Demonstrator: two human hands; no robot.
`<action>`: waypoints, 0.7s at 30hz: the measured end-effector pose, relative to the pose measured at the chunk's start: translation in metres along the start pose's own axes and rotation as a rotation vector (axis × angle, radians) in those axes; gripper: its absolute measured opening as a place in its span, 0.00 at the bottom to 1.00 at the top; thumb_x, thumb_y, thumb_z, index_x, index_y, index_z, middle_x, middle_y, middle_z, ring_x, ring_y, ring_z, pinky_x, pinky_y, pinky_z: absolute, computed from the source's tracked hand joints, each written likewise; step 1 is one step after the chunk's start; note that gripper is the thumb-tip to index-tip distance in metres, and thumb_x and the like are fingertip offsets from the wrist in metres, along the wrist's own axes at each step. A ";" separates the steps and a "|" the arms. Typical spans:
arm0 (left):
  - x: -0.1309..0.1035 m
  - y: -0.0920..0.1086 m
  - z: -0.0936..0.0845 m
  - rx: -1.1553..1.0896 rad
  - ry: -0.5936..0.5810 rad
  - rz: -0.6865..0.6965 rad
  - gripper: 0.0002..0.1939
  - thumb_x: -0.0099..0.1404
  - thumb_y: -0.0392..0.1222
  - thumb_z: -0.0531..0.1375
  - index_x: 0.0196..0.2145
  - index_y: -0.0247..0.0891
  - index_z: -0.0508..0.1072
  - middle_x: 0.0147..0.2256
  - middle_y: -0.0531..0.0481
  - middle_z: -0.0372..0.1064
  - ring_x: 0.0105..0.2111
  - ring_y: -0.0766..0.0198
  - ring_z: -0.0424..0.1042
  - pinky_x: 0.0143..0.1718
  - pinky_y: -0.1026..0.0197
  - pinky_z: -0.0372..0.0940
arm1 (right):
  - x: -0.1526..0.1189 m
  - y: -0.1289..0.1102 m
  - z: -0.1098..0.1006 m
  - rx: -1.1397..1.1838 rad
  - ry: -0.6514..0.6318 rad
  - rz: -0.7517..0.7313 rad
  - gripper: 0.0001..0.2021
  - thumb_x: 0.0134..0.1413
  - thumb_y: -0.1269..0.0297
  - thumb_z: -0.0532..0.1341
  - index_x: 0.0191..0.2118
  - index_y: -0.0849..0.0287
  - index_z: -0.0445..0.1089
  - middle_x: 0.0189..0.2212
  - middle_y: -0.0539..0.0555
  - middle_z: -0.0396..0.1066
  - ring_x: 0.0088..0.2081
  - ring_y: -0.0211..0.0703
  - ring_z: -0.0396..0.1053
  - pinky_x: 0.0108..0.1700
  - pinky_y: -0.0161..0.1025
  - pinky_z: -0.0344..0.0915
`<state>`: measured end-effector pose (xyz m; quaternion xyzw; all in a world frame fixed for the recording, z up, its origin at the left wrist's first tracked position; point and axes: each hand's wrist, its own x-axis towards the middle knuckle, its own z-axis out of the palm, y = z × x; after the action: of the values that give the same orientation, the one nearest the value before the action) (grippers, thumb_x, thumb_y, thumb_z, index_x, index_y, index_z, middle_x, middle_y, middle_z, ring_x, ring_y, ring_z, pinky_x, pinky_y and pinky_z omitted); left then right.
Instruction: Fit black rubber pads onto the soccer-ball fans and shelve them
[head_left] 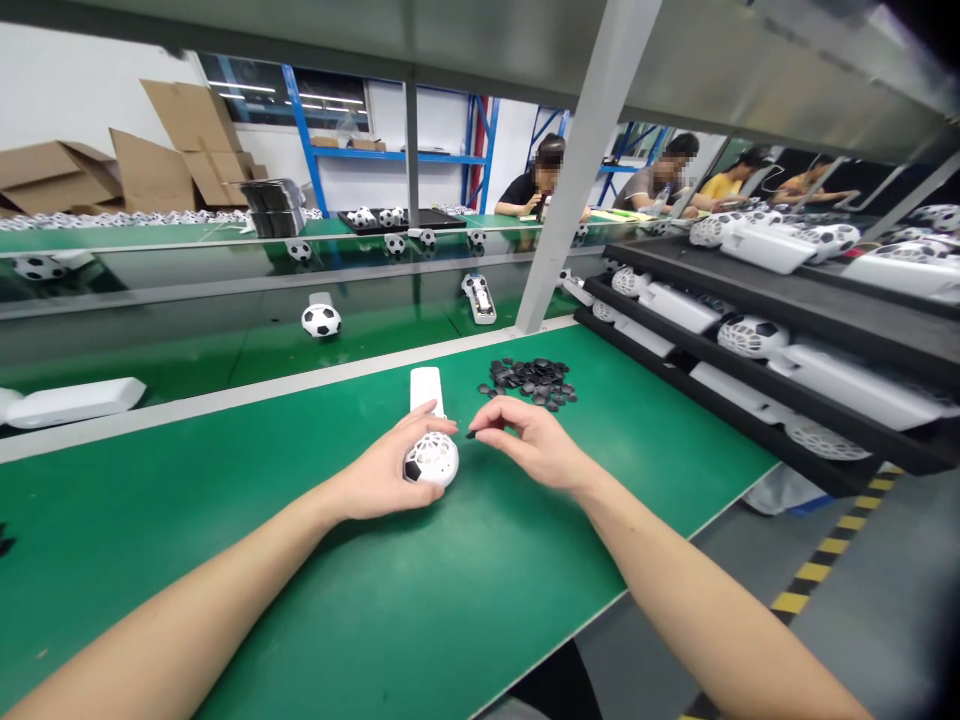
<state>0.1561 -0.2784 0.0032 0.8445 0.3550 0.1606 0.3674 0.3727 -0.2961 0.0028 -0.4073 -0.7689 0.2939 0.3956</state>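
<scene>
My left hand (386, 462) is wrapped round the round head of a white football-shaped handheld fan (439, 462), whose flat white handle points away from me on the green bench. Its head has an open white grille and a black patch at the left. Pinched between the thumb and fingers of my right hand (529, 440) is a small black piece (471, 434), just right of the fan head and apart from it. Beyond that hand lies a loose pile of small black pieces (532, 380) on the bench.
Stacked black trays (840, 390) with white fan parts stand at the right. A grey post (577, 160) rises behind the bench. Past a pale rail, a green conveyor (247, 340) carries several football fans (322, 320). Other people (536, 185) sit at the far side.
</scene>
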 end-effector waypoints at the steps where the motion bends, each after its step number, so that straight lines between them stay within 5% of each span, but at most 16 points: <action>1: 0.001 0.000 0.000 -0.004 -0.005 0.017 0.30 0.50 0.37 0.59 0.52 0.43 0.59 0.60 0.47 0.46 0.62 0.56 0.35 0.59 0.50 0.41 | -0.001 -0.003 0.001 -0.009 -0.032 -0.047 0.05 0.54 0.69 0.56 0.35 0.57 0.69 0.32 0.50 0.68 0.36 0.35 0.66 0.41 0.37 0.64; 7: 0.003 0.002 -0.001 -0.023 -0.013 0.055 0.26 0.52 0.47 0.61 0.49 0.44 0.61 0.58 0.49 0.52 0.62 0.54 0.35 0.59 0.49 0.42 | -0.002 -0.010 0.019 -0.002 -0.125 -0.224 0.06 0.53 0.72 0.57 0.35 0.56 0.70 0.32 0.50 0.70 0.38 0.37 0.65 0.42 0.38 0.63; 17: 0.004 0.005 0.011 -0.060 0.111 -0.073 0.25 0.52 0.44 0.60 0.48 0.41 0.62 0.61 0.41 0.42 0.61 0.53 0.39 0.58 0.47 0.44 | 0.002 0.003 0.032 0.264 -0.045 0.209 0.19 0.42 0.65 0.65 0.41 0.57 0.60 0.41 0.53 0.62 0.38 0.37 0.62 0.37 0.36 0.64; 21: 0.005 0.008 0.014 -0.090 0.156 -0.106 0.22 0.51 0.41 0.60 0.45 0.40 0.62 0.61 0.41 0.43 0.60 0.51 0.43 0.57 0.47 0.46 | 0.003 0.006 0.034 0.335 -0.060 0.268 0.19 0.40 0.64 0.66 0.37 0.58 0.59 0.37 0.51 0.61 0.32 0.33 0.61 0.36 0.35 0.63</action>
<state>0.1712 -0.2854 -0.0007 0.7921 0.4191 0.2220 0.3843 0.3454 -0.2952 -0.0187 -0.4255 -0.6600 0.4794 0.3919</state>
